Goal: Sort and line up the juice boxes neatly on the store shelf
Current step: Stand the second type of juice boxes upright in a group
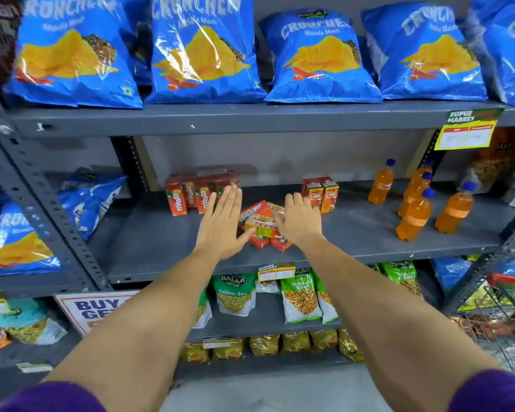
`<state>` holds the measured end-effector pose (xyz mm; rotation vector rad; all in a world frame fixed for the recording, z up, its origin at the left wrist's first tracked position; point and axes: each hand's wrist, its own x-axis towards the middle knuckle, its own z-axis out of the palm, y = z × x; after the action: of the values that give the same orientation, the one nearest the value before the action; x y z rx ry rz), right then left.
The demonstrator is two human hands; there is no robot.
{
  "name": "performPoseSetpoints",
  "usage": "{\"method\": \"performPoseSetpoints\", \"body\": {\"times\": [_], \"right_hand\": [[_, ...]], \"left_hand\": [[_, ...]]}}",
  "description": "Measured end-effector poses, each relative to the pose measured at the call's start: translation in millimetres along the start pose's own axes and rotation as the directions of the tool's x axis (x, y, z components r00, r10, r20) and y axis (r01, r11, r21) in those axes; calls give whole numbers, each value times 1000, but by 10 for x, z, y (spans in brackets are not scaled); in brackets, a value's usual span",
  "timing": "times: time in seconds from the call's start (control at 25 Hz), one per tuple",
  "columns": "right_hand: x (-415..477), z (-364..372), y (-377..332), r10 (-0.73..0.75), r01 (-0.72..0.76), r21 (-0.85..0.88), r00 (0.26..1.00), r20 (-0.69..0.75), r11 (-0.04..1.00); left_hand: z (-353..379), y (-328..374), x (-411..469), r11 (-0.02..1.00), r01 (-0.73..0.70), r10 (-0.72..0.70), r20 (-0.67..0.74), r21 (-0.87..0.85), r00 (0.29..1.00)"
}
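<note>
Toppled juice boxes [260, 224] lie heaped mid-shelf [161, 242] between the hands. Left hand [220, 224] and right hand [299, 221] both flat, fingers spread, holding nothing. Cartons look light, stiff, slick — likely best squeezed by opposite side faces.

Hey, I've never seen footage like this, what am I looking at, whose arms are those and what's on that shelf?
This is one picture from a camera worn on a person's head, looking forward and down, so the two bare arms are the wearer's own. The left hand and right hand are open, flanking a jumbled pile of juice boxes on the grey middle shelf; neither hand holds anything. Behind stand Maaza boxes and Real boxes, with orange drink bottles to the right. Blue chip bags fill the shelf above.
</note>
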<state>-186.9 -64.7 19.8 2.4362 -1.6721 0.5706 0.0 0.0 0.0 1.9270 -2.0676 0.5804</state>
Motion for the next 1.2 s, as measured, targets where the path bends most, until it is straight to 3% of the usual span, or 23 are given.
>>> {"method": "performPoseSetpoints", "body": {"times": [0.08, 0.16, 0.32, 0.4, 0.52, 0.6, 0.68, 1.0, 1.2], "right_hand": [[77, 224, 76, 68, -89, 137, 986, 151, 987], [80, 471, 153, 46, -145, 271, 939, 342, 952], [132, 775, 350, 19, -188, 507, 948, 319, 841], [160, 820, 416, 33, -265, 580, 925, 378, 770], [198, 729, 535, -82, -450, 739, 825, 559, 502], [290, 599, 620, -173, -509, 793, 794, 582, 334], [422, 437, 708, -187, -517, 809, 797, 574, 281], [820, 131, 1299, -15, -308, 753, 922, 388, 581], [1006, 227, 1538, 26, -221, 501, 930, 367, 837]], "left_hand": [[198, 16, 16, 999, 34, -34, 103, -8, 994], [454, 16, -66, 997, 70, -75, 191, 31, 979], [797, 90, -50, 985, 172, -157, 376, -8, 913], [932, 98, -73, 978, 207, -179, 520, 3, 835], [988, 105, -75, 972, 235, -175, 661, -2, 729], [992, 100, -13, 966, 256, -167, 691, -27, 703], [988, 101, 19, 966, 257, -160, 701, -34, 695], [904, 137, 101, 951, 307, -188, 737, -28, 649], [861, 167, 133, 940, 340, -205, 763, -20, 612]]}}
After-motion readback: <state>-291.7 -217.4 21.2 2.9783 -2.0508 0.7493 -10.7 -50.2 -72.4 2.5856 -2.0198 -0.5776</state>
